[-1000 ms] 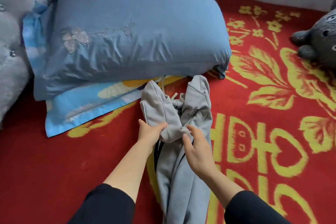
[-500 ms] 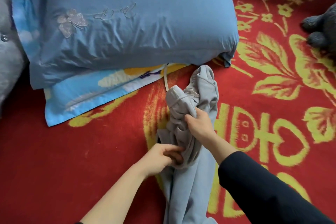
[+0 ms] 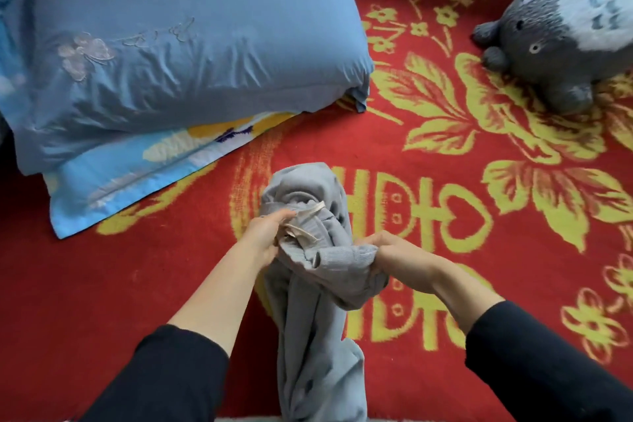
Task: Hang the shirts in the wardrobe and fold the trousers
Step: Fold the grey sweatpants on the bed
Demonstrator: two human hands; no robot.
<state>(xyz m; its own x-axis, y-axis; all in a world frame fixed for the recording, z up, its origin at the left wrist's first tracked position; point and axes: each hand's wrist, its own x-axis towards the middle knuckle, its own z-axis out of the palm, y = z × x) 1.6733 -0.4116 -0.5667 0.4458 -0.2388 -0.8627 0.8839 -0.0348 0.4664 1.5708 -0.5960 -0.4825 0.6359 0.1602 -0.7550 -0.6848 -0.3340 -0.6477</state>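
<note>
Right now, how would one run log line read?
left hand: grips grey trousers | right hand: grips grey trousers | fold: not done

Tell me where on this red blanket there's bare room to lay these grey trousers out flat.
Widest free stretch: the blanket right of the trousers, below the plush toy. A second patch lies left of them, in front of the stacked pillows. Upper left and far right corner are crowded.

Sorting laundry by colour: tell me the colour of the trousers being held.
Light grey trousers, pale cream drawstring; head view.
</note>
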